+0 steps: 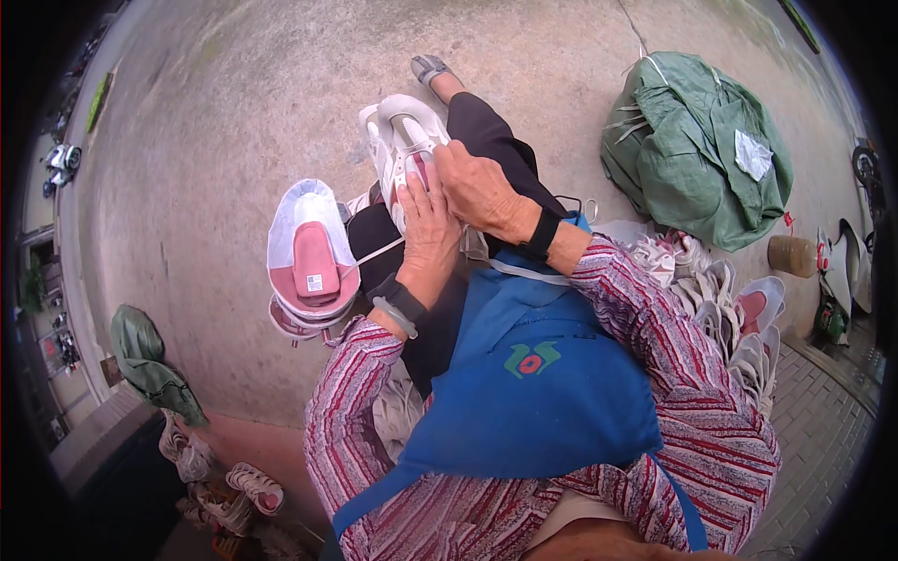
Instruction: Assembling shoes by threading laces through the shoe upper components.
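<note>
A white shoe [413, 126] with pink parts rests over my dark-trousered leg, its toe pointing away from me. My left hand [428, 234] lies on the shoe's upper with its fingers stretched out; the thumb is hidden. My right hand [486, 194] is closed at the shoe's lacing, its fingertips bent down; what they pinch is too small to make out. A thin white lace [379, 251] trails from beside my left hand toward the left. Left of my knee sits another white and pink shoe [313, 201], a pink insole [316, 262] showing on top.
A large green sack [692, 154] stands on the concrete floor [281, 93] at the right. Several white shoes [716, 299] are heaped by my right side. More shoes [254, 488] lie at lower left, near a green cloth [150, 360]. A brownish container [790, 254] stands at far right.
</note>
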Motion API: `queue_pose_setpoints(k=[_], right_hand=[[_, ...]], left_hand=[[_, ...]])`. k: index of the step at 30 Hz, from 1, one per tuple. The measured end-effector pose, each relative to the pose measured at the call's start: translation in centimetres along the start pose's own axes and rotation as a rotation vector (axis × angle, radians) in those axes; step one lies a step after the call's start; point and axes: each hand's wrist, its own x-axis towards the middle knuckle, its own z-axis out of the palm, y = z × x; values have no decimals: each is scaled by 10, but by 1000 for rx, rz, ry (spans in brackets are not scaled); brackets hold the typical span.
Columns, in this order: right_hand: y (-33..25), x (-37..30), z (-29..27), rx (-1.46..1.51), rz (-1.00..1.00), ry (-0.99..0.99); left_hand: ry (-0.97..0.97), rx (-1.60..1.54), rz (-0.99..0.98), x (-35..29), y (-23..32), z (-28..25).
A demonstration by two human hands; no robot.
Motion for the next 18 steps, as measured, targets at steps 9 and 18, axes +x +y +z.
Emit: queue_pose_setpoints(k=[9,18], right_hand=[[27,14,11,17,-16,-46],[50,24,11,114,-4,-113]], left_hand=[[-95,115,-24,14,6,4],[-99,149,-24,12,-4,-5]])
